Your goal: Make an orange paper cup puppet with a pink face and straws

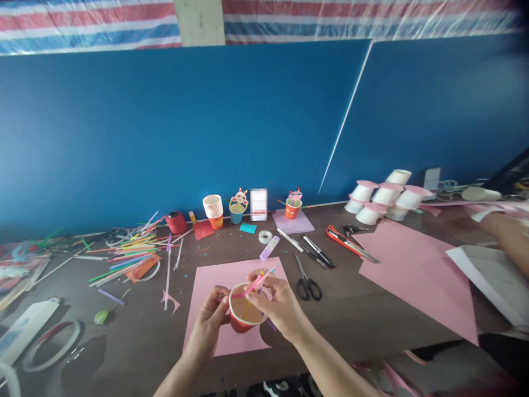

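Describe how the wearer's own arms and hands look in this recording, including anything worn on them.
The left hand and right hand are both bare, without gloves. The left forearm and right forearm are uncovered as far as the picture shows, with no sleeve, watch or bracelet visible. No markings or cables show on either.

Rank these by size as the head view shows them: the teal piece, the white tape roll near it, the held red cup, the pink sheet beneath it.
1. Pink sheet, by far.
2. Red cup.
3. Teal piece and white tape roll: too alike to rank; one looks wider, the other taller.
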`<state>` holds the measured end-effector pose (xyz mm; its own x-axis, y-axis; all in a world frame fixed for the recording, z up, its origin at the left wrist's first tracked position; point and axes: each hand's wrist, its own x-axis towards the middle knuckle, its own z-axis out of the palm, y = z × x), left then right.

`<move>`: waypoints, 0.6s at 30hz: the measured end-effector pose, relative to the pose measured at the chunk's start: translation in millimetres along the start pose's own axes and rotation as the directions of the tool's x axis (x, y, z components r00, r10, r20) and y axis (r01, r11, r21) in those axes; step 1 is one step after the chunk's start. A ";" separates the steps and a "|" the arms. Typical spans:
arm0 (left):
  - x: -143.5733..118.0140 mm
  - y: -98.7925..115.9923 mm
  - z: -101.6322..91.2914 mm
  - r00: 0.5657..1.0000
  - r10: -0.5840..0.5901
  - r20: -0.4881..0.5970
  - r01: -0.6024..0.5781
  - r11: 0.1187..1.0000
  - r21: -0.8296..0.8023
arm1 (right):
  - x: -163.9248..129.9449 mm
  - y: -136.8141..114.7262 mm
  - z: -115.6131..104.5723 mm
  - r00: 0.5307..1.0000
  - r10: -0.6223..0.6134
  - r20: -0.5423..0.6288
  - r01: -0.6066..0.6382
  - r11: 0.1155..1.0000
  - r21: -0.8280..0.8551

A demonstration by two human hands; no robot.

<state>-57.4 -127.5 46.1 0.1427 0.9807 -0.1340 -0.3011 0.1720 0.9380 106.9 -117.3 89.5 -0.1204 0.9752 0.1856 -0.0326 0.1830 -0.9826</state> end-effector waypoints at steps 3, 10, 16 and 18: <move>-1.7 1.2 2.3 1.000 -0.007 0.029 0.007 1.000 0.009 | -0.9 -2.2 2.9 1.000 0.005 0.018 -0.006 0.998 0.061; -5.1 7.5 12.2 0.999 0.014 -0.046 -0.008 0.992 0.127 | 0.5 4.6 4.7 1.000 0.002 0.027 -0.003 0.999 0.035; -3.7 3.7 6.3 0.996 0.062 -0.059 -0.056 0.994 0.094 | 0.5 -11.1 -2.2 0.996 -0.030 0.080 0.051 0.959 -0.279; -4.0 4.9 4.1 0.994 0.100 -0.045 -0.095 0.991 0.093 | -2.1 -21.1 -4.1 0.993 -0.047 0.105 0.084 0.920 -0.382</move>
<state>-55.7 -130.9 52.5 0.0692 0.9961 -0.0539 -0.2239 0.0682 0.9722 111.8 -122.7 109.8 -0.2224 0.9471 0.2315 0.3394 0.2978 -0.8922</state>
